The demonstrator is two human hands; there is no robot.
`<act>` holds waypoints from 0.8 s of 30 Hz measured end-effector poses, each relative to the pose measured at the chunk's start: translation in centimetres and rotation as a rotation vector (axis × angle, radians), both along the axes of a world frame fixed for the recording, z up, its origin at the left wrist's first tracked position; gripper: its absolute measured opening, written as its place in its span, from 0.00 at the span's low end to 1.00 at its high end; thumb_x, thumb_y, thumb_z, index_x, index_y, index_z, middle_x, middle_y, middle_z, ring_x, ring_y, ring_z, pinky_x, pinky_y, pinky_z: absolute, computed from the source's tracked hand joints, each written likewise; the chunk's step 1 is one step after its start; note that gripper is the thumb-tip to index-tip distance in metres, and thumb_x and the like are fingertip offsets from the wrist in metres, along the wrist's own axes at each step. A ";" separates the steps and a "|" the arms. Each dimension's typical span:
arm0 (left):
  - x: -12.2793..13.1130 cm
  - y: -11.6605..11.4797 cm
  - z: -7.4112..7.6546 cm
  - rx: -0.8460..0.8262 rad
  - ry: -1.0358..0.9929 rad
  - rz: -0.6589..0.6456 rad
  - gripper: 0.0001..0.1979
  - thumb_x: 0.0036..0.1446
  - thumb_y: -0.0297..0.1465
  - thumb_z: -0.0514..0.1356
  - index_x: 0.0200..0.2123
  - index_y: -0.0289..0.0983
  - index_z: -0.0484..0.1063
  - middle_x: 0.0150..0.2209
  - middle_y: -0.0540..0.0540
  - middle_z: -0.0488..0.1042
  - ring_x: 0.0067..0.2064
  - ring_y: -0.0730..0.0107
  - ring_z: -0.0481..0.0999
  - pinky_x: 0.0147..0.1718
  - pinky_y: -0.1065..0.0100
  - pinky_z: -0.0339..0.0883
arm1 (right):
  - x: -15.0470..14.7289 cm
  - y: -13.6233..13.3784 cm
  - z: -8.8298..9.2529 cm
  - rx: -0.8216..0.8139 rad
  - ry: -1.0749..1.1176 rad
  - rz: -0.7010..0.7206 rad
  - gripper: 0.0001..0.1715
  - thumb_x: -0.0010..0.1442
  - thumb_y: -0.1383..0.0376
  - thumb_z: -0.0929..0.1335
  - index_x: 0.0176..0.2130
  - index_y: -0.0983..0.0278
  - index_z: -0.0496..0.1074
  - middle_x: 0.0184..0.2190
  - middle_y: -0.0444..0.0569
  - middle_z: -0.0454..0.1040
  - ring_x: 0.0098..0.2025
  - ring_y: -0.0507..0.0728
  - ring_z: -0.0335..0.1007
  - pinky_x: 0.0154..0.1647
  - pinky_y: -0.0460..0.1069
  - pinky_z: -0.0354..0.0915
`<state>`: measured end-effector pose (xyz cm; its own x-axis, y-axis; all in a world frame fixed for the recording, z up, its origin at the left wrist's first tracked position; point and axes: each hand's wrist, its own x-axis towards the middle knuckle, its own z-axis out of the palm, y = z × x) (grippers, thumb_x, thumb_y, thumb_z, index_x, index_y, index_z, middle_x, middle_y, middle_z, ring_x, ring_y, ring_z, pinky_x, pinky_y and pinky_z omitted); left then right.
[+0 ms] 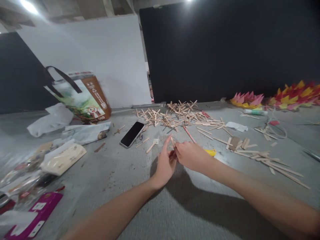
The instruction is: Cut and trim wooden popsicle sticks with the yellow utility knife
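Both of my hands meet over the grey floor in the middle of the view. My left hand [164,165] and my right hand [190,155] pinch a small wooden stick piece [172,141] between their fingertips. A red pencil-like stick [189,134] pokes out above my right hand, and something yellow [211,152] lies just to that hand's right. A big heap of crossed wooden sticks [175,116] lies just beyond the hands.
A black phone [132,134] lies to the left of the heap. A printed shopping bag [82,96], plastic packets [62,158] and a pink card [37,213] sit at left. Loose sticks [270,161], a glue stick [255,112] and coloured paper flowers [292,95] are at right.
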<state>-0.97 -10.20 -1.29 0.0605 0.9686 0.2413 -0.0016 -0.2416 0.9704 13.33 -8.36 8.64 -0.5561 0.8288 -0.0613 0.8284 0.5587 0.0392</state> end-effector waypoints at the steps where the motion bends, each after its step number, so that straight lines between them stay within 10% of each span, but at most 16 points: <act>1: 0.0 -0.1 -0.1 0.001 0.002 0.001 0.39 0.64 0.36 0.65 0.74 0.39 0.54 0.29 0.49 0.75 0.28 0.69 0.74 0.29 0.70 0.70 | 0.0 -0.1 0.1 -0.004 -0.002 0.001 0.14 0.69 0.69 0.63 0.46 0.67 0.78 0.40 0.60 0.81 0.42 0.65 0.81 0.40 0.53 0.69; 7: 0.2 0.2 1.2 -0.144 -0.067 -0.024 0.30 0.63 0.40 0.65 0.65 0.34 0.69 0.27 0.48 0.76 0.28 0.68 0.76 0.29 0.70 0.70 | 0.1 -1.6 1.6 -0.038 -0.030 0.037 0.13 0.67 0.71 0.64 0.42 0.67 0.79 0.37 0.59 0.81 0.43 0.64 0.81 0.44 0.52 0.69; 13: 0.4 0.8 1.7 -0.250 -0.191 0.049 0.40 0.62 0.38 0.65 0.72 0.34 0.54 0.33 0.45 0.82 0.28 0.66 0.81 0.33 0.65 0.76 | 1.8 -0.5 3.2 0.026 0.023 -0.176 0.18 0.72 0.65 0.61 0.45 0.69 0.79 0.36 0.62 0.80 0.42 0.64 0.81 0.44 0.53 0.69; 19: 0.5 1.1 0.7 -0.228 -0.245 0.075 0.49 0.63 0.34 0.65 0.77 0.42 0.38 0.36 0.46 0.84 0.30 0.65 0.84 0.36 0.64 0.78 | 3.8 4.2 0.8 0.027 -0.015 -0.334 0.20 0.73 0.63 0.62 0.45 0.70 0.80 0.43 0.66 0.81 0.46 0.66 0.81 0.44 0.54 0.70; 24: 0.4 1.2 0.4 -0.199 -0.228 0.068 0.51 0.64 0.37 0.65 0.77 0.40 0.33 0.37 0.46 0.84 0.28 0.67 0.82 0.34 0.64 0.77 | 2.9 4.5 -1.4 0.029 0.102 -0.194 0.18 0.72 0.61 0.65 0.46 0.71 0.79 0.47 0.66 0.78 0.54 0.67 0.75 0.49 0.53 0.67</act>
<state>-0.55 -8.98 -0.86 -0.0403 0.9981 0.0465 -0.2149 -0.0541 0.9751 16.27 -3.90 7.24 -0.3884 0.9214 0.0127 0.9207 0.3886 -0.0363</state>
